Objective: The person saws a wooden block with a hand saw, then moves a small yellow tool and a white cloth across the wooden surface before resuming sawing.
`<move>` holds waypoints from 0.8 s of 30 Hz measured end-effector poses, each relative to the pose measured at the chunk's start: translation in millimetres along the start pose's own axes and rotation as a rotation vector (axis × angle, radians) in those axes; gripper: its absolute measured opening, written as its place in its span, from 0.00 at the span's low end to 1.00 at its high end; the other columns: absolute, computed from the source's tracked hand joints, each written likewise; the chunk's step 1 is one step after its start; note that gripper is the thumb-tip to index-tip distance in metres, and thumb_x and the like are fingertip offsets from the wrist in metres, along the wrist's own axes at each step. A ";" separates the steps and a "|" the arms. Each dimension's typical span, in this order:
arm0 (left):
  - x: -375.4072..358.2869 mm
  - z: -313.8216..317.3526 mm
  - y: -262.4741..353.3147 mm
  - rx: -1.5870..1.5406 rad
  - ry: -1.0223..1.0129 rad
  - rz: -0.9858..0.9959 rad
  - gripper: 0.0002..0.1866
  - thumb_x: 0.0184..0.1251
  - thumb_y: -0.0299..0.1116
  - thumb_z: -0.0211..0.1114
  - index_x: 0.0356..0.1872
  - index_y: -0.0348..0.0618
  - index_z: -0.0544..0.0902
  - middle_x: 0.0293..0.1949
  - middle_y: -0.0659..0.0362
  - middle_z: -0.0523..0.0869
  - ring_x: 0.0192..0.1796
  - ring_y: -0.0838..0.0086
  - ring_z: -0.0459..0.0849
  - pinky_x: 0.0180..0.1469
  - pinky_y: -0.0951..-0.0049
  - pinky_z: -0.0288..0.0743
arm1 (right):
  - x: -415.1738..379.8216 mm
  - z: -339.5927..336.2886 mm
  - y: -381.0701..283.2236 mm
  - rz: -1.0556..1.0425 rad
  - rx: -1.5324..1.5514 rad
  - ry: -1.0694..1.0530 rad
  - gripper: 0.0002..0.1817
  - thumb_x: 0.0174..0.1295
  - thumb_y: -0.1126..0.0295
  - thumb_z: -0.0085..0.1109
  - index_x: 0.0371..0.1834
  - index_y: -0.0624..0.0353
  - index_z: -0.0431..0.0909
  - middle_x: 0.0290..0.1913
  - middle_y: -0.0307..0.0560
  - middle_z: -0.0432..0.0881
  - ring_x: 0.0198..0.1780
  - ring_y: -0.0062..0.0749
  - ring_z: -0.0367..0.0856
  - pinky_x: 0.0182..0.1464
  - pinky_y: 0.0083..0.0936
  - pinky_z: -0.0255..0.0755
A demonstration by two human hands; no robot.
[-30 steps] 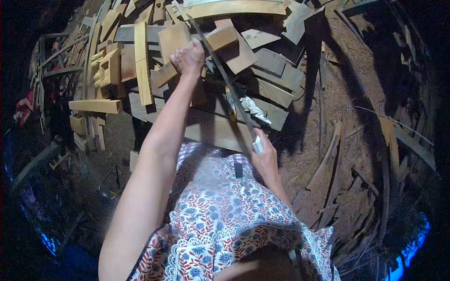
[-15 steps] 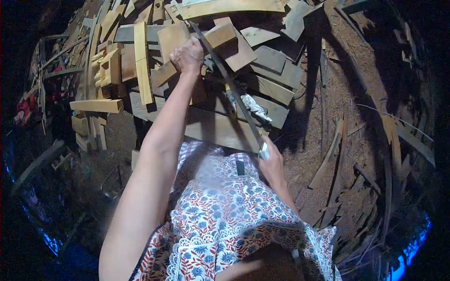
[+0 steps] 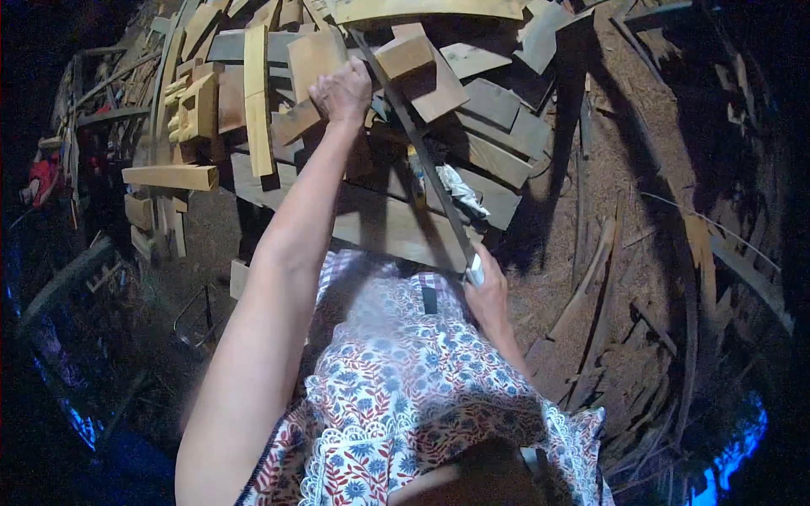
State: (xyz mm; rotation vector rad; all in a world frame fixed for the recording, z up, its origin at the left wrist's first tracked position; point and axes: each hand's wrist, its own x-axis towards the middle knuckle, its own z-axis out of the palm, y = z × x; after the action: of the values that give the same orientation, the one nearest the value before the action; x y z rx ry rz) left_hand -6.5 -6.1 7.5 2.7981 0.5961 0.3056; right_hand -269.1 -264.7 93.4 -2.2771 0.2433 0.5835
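Note:
A long, narrow dark strip like a blade runs diagonally over the wooden bench, from the top centre down to the right. Its lower end has a pale grip, and my right hand is closed around it near the bench's front edge. Further up, my left hand forms a fist close beside the strip, next to a flat wood block; what it holds is hidden. A crumpled white cloth or bag lies right of the strip, and a small yellow item is partly behind the strip.
Wood offcuts cover the far side of the bench, with a carved block and a long yellowish strip at left. A short plank juts out at the left. Slats lie on the ground at right.
The view has shifted slightly. My left hand remains a fist beside the dark strip, and my right hand still grips its lower end.

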 end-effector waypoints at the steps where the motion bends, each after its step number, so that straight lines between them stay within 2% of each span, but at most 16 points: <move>1: 1.0 6.5 -3.3 0.053 -0.012 -0.006 0.22 0.62 0.46 0.46 0.22 0.46 0.85 0.25 0.48 0.83 0.35 0.55 0.81 0.40 0.56 0.67 | 10.9 2.2 -3.7 -0.048 0.040 0.043 0.28 0.48 0.78 0.56 0.57 0.60 0.68 0.51 0.59 0.76 0.51 0.53 0.75 0.53 0.38 0.69; 4: 0.6 17.1 -12.1 0.069 -0.010 0.046 0.22 0.62 0.45 0.45 0.21 0.47 0.85 0.24 0.49 0.83 0.36 0.57 0.82 0.41 0.57 0.68 | 76.0 11.6 -32.8 -0.135 -0.012 0.066 0.29 0.46 0.81 0.55 0.58 0.59 0.67 0.51 0.60 0.75 0.52 0.54 0.75 0.54 0.37 0.68; 7: -0.4 4.7 -5.5 0.059 -0.023 0.022 0.23 0.62 0.45 0.44 0.21 0.46 0.85 0.24 0.49 0.83 0.36 0.56 0.82 0.40 0.57 0.68 | 104.7 19.0 -48.1 -0.209 0.072 0.072 0.31 0.46 0.82 0.53 0.59 0.57 0.67 0.51 0.60 0.75 0.52 0.55 0.74 0.54 0.37 0.68; 8: 3.6 2.9 -3.1 0.061 -0.022 0.027 0.23 0.62 0.45 0.44 0.21 0.46 0.85 0.24 0.49 0.83 0.36 0.56 0.82 0.40 0.57 0.68 | 97.1 15.9 -49.1 -0.272 0.093 0.131 0.31 0.46 0.82 0.53 0.59 0.56 0.66 0.50 0.61 0.75 0.52 0.54 0.74 0.53 0.38 0.68; 10: -0.6 2.3 -1.2 0.132 0.008 0.035 0.23 0.62 0.44 0.44 0.20 0.45 0.84 0.24 0.49 0.83 0.33 0.56 0.81 0.39 0.57 0.67 | 71.5 5.9 -47.5 -0.080 0.020 0.026 0.30 0.47 0.81 0.55 0.59 0.55 0.67 0.50 0.59 0.76 0.53 0.54 0.74 0.53 0.38 0.68; 13: 3.5 -4.3 5.1 0.129 -0.034 0.011 0.23 0.62 0.44 0.44 0.20 0.44 0.84 0.24 0.49 0.83 0.32 0.55 0.81 0.39 0.56 0.67 | 13.8 4.1 -1.5 0.014 0.041 0.017 0.29 0.48 0.78 0.59 0.58 0.54 0.68 0.51 0.57 0.76 0.54 0.51 0.74 0.54 0.36 0.68; 15: -2.1 -3.9 2.1 0.139 -0.068 -0.003 0.23 0.63 0.44 0.43 0.21 0.44 0.84 0.24 0.50 0.83 0.31 0.55 0.81 0.39 0.56 0.67 | -1.7 -0.1 2.4 0.089 0.020 -0.027 0.30 0.47 0.77 0.61 0.58 0.54 0.68 0.52 0.57 0.75 0.55 0.49 0.74 0.55 0.34 0.68; 16: -5.7 -2.0 0.8 0.110 -0.012 0.039 0.23 0.62 0.44 0.44 0.20 0.44 0.84 0.24 0.50 0.83 0.32 0.55 0.81 0.39 0.56 0.67 | 1.9 2.4 -0.7 0.097 0.020 -0.029 0.30 0.47 0.77 0.61 0.58 0.54 0.68 0.52 0.57 0.75 0.55 0.49 0.74 0.55 0.34 0.68; 17: -7.6 -0.4 1.2 0.076 0.053 0.078 0.23 0.62 0.44 0.44 0.20 0.45 0.84 0.24 0.51 0.83 0.32 0.55 0.81 0.39 0.56 0.67 | 20.3 6.3 -7.6 0.027 0.054 -0.002 0.30 0.47 0.77 0.61 0.58 0.54 0.68 0.52 0.57 0.76 0.55 0.50 0.74 0.54 0.34 0.68; 20: -13.1 6.0 -6.4 0.109 0.033 0.123 0.22 0.62 0.44 0.45 0.18 0.46 0.83 0.24 0.52 0.83 0.33 0.56 0.81 0.39 0.56 0.67 | 93.8 24.6 -32.6 -0.191 0.056 0.069 0.31 0.47 0.76 0.60 0.59 0.56 0.67 0.50 0.59 0.76 0.52 0.52 0.75 0.53 0.36 0.69; 21: -14.1 12.9 -12.4 0.108 0.057 0.159 0.20 0.61 0.42 0.47 0.17 0.47 0.83 0.24 0.53 0.83 0.34 0.58 0.80 0.39 0.57 0.66 | 105.9 29.1 -41.9 -0.201 0.059 0.069 0.31 0.47 0.76 0.60 0.59 0.56 0.67 0.50 0.59 0.76 0.52 0.52 0.75 0.53 0.36 0.69; 24: -12.7 2.6 -2.0 0.138 -0.012 0.048 0.18 0.60 0.41 0.49 0.17 0.48 0.83 0.24 0.55 0.83 0.33 0.59 0.80 0.38 0.59 0.64 | 122.1 29.6 -64.6 -0.243 0.100 0.117 0.30 0.48 0.75 0.60 0.59 0.56 0.66 0.48 0.61 0.76 0.50 0.54 0.75 0.51 0.38 0.69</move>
State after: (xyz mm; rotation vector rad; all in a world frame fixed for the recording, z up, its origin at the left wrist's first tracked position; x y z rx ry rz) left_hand -17.9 -10.2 2.5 2.9478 0.5683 0.2663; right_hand -149.7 -198.1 57.7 -2.2039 0.0490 0.3066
